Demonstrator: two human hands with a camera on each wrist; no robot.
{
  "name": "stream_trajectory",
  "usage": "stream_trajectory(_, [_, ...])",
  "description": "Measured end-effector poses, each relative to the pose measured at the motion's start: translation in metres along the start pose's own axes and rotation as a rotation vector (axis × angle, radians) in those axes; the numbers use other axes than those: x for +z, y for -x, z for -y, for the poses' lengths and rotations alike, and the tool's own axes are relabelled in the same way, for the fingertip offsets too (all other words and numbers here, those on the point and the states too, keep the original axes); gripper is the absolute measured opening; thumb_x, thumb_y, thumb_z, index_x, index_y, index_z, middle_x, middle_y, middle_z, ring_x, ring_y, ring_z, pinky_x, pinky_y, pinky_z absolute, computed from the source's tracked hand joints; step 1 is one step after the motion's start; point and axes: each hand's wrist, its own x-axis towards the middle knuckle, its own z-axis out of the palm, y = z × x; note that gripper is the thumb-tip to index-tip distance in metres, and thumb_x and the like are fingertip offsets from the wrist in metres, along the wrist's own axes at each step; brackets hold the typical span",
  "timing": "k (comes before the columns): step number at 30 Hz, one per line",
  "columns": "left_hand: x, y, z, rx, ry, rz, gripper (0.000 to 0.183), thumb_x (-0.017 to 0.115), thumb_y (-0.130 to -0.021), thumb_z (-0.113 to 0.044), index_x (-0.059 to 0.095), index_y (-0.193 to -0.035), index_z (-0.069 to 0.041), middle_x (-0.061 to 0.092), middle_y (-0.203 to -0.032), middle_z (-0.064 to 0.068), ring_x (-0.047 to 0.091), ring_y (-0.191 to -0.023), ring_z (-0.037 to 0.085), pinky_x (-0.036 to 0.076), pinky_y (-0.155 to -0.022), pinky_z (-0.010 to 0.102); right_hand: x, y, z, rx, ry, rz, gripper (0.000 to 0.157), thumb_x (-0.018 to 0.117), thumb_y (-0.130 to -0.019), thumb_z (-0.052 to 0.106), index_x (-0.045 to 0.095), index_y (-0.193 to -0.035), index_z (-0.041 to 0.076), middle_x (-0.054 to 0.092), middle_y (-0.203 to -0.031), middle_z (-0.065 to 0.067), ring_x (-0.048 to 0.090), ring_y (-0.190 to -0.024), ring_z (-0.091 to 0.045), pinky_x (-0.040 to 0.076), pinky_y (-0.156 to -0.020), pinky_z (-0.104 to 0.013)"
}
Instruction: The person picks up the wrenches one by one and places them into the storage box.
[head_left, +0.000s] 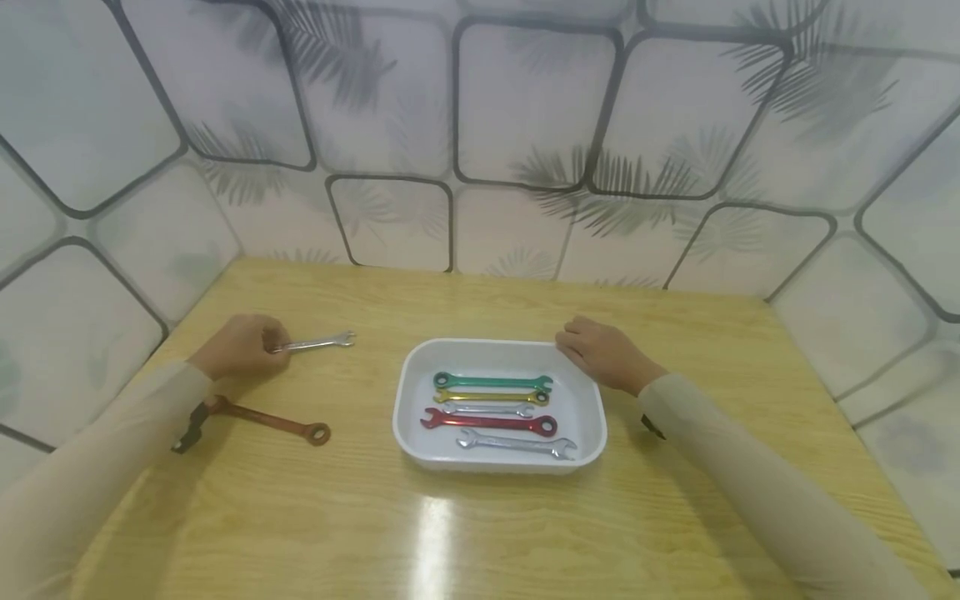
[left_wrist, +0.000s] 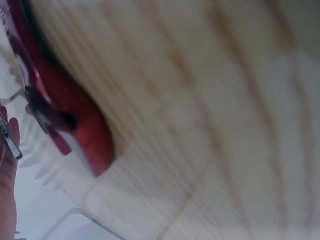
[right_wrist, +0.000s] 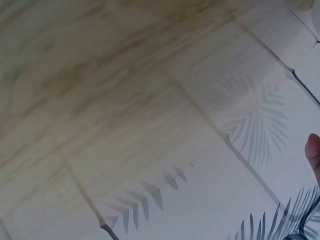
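Observation:
My left hand (head_left: 251,346) pinches a small silver wrench (head_left: 318,342) by one end, its open jaw pointing right; the wrench (left_wrist: 10,140) also shows at the left wrist view's edge. Below that hand a reddish-brown ratchet wrench (head_left: 270,421) lies on the table, ring end to the right; its open end (left_wrist: 85,125) looms large in the left wrist view. My right hand (head_left: 607,354), fingers loosely bent, rests at the back right corner of a white tray (head_left: 401,408). Only a fingertip (right_wrist: 313,147) of it shows in the right wrist view.
Lying side by side in the tray are a green wrench (head_left: 491,382), a yellow wrench (head_left: 487,397), a small silver wrench (head_left: 487,409), a red wrench (head_left: 487,422) and a larger silver wrench (head_left: 513,443). A patterned wall (head_left: 502,225) borders the wooden table (head_left: 337,525).

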Motion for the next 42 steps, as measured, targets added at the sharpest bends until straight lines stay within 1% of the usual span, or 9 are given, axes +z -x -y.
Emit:
stream_trajectory(4, [-0.001, -0.002, -0.002, -0.005, -0.018, 0.047, 0.007, 0.069, -0.073, -0.013, 0.066, -0.079, -0.012, 0.066, -0.075, -0.002, 0.058, -0.069, 0.012, 0.049, -0.065, 0.029, -0.002, -0.001, 0.001, 0.012, -0.001, 0.014, 0.012, 0.052, -0.093, 0.018, 0.058, -0.084, 0.013, 0.048, -0.075, 0.000, 0.041, -0.070, -0.013, 0.040, -0.060, -0.024])
stream_trajectory(7, [-0.002, -0.002, -0.003, -0.018, 0.001, 0.071, 0.007, 0.069, -0.075, -0.013, 0.067, -0.082, -0.012, 0.067, -0.077, 0.000, 0.059, -0.071, 0.013, 0.051, -0.066, 0.031, -0.002, -0.002, 0.001, 0.009, -0.006, 0.015, 0.013, 0.051, -0.093, 0.018, 0.058, -0.084, 0.013, 0.048, -0.075, 0.000, 0.041, -0.070, -0.013, 0.040, -0.060, -0.024])
stream_trajectory(12, [-0.003, -0.002, -0.002, 0.020, 0.037, 0.025, 0.015, 0.073, -0.079, -0.016, 0.072, -0.092, -0.008, 0.072, -0.090, 0.011, 0.066, -0.082, 0.027, 0.055, -0.074, 0.043, -0.001, -0.001, -0.001, 0.010, 0.002, 0.015, 0.012, 0.051, -0.093, 0.019, 0.058, -0.084, 0.014, 0.048, -0.075, 0.000, 0.042, -0.071, -0.013, 0.041, -0.060, -0.024])
stream_trajectory(16, [-0.002, -0.004, 0.000, 0.047, 0.028, -0.003, 0.016, 0.073, -0.080, -0.018, 0.073, -0.093, -0.009, 0.072, -0.094, 0.011, 0.066, -0.088, 0.031, 0.054, -0.078, 0.046, -0.002, 0.000, -0.002, 0.020, 0.004, 0.023, 0.013, 0.051, -0.093, 0.019, 0.058, -0.084, 0.014, 0.049, -0.076, 0.000, 0.042, -0.071, -0.013, 0.041, -0.061, -0.024])
stream_trajectory(20, [-0.001, -0.006, -0.001, 0.060, 0.001, -0.027, 0.012, 0.072, -0.080, -0.017, 0.073, -0.089, -0.008, 0.073, -0.089, 0.009, 0.067, -0.084, 0.029, 0.055, -0.076, 0.045, -0.003, 0.000, -0.002, 0.030, 0.005, 0.035, 0.013, 0.050, -0.094, 0.019, 0.059, -0.085, 0.014, 0.049, -0.076, 0.000, 0.042, -0.072, -0.013, 0.042, -0.062, -0.024])
stream_trajectory(27, [-0.001, -0.009, -0.006, 0.080, -0.002, -0.026, 0.011, 0.072, -0.079, -0.015, 0.071, -0.085, -0.006, 0.073, -0.084, 0.009, 0.067, -0.076, 0.025, 0.055, -0.073, 0.043, -0.004, 0.000, -0.001, 0.036, 0.000, 0.037, 0.012, 0.051, -0.093, 0.018, 0.059, -0.085, 0.014, 0.049, -0.077, 0.000, 0.043, -0.072, -0.013, 0.042, -0.061, -0.025])
stream_trajectory(32, [0.001, -0.008, -0.004, 0.079, -0.040, -0.004, 0.009, 0.073, -0.076, -0.015, 0.071, -0.081, -0.008, 0.071, -0.078, 0.003, 0.064, -0.070, 0.016, 0.054, -0.067, 0.035, -0.001, 0.000, 0.002, 0.013, -0.016, 0.012, 0.011, 0.052, -0.092, 0.018, 0.059, -0.086, 0.013, 0.049, -0.077, -0.001, 0.043, -0.071, -0.013, 0.042, -0.060, -0.024])
stream_trajectory(36, [0.003, -0.006, -0.005, 0.070, -0.039, 0.004, 0.006, 0.072, -0.073, -0.012, 0.070, -0.078, -0.009, 0.069, -0.073, -0.002, 0.059, -0.066, 0.010, 0.050, -0.063, 0.028, 0.003, 0.001, 0.002, -0.015, -0.007, -0.018, 0.010, 0.053, -0.092, 0.018, 0.058, -0.084, 0.013, 0.049, -0.077, -0.001, 0.043, -0.071, -0.013, 0.042, -0.060, -0.024])
stream_trajectory(42, [0.000, -0.009, -0.011, 0.050, -0.018, 0.001, 0.004, 0.069, -0.072, -0.011, 0.068, -0.076, -0.010, 0.067, -0.072, -0.002, 0.059, -0.067, 0.011, 0.052, -0.066, 0.034, 0.003, 0.000, 0.000, 0.014, -0.011, 0.000, 0.012, 0.051, -0.093, 0.019, 0.058, -0.083, 0.014, 0.050, -0.077, 0.000, 0.045, -0.072, -0.013, 0.044, -0.061, -0.025])
